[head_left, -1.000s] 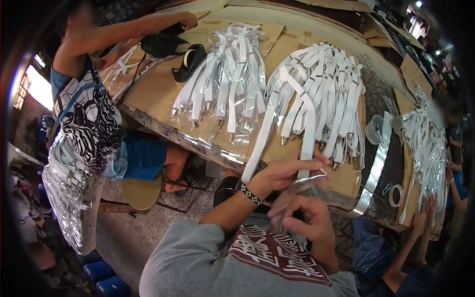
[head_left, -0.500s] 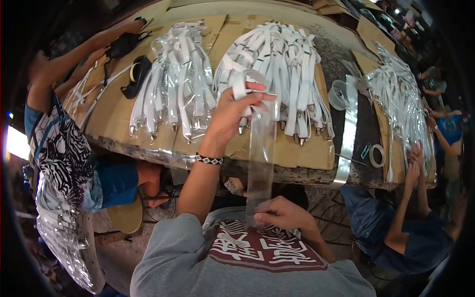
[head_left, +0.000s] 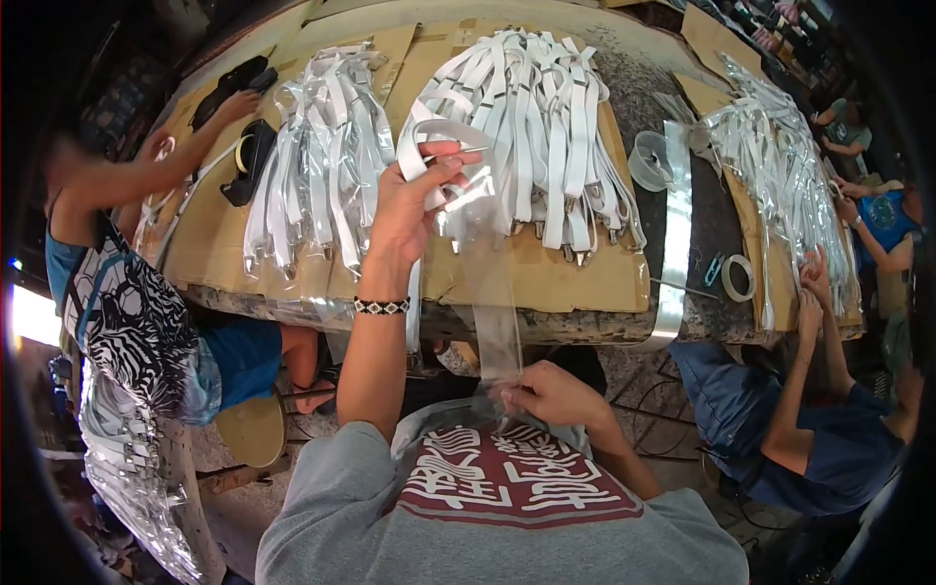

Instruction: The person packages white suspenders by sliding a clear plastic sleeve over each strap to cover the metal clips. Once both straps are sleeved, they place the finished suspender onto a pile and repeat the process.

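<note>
My left hand (head_left: 408, 200), with a beaded bracelet at the wrist, is raised over the table edge and pinches a looped white strap (head_left: 414, 146). A clear plastic sleeve (head_left: 494, 307) hangs from beside these fingers down to my right hand (head_left: 553, 395). The lower end of the sleeve is between my right thumb and fingers, near my chest. Behind my left hand lies a large pile of white straps with metal clips (head_left: 575, 146). Another pile, in clear plastic (head_left: 336, 156), lies to its left.
The cardboard-covered table (head_left: 575, 288) bears a tape dispenser (head_left: 255, 161), a plastic cup (head_left: 650, 161), a metal strip (head_left: 675, 244), a tape roll (head_left: 738, 279) and wrapped straps (head_left: 780, 185) on the right. A person (head_left: 127, 283) reaches over the left side; another person's hands (head_left: 812, 292) are at the right.
My left hand has shifted left in view with the strap, and the sleeve now slants. More of the strap hangs below my left hand. The person at the left has moved their arms.
</note>
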